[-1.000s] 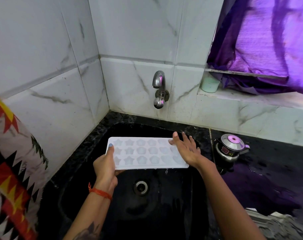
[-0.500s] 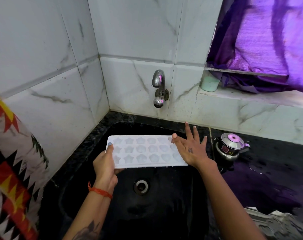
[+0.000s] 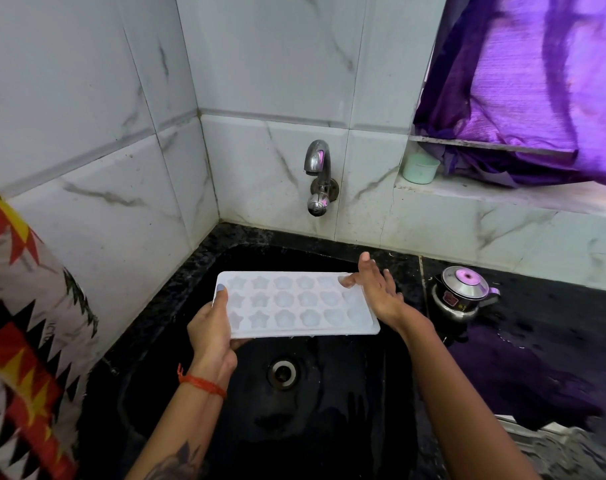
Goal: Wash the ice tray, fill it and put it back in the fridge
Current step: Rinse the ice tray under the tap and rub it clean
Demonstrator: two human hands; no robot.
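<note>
A white ice tray [image 3: 294,304] with star and shell shaped moulds is held level over the black sink [image 3: 197,271]. My left hand [image 3: 213,330] grips its left end, thumb on top. My right hand [image 3: 379,292] hovers at the tray's right end, palm turned inward and fingers spread, with its thumb touching the tray's far right corner. Drops hang from the tray's near edge. The chrome tap [image 3: 318,178] on the back wall gives no water.
The sink drain [image 3: 282,372] lies below the tray. A small steel kettle [image 3: 462,294] stands on the wet black counter to the right. A pale green cup [image 3: 421,168] sits on the ledge under a purple curtain [image 3: 536,81]. Patterned cloth [image 3: 21,341] hangs at left.
My right hand has lifted off the tray's right end and turned edge-on with fingers spread. The tray and my left hand have stayed almost where they were.
</note>
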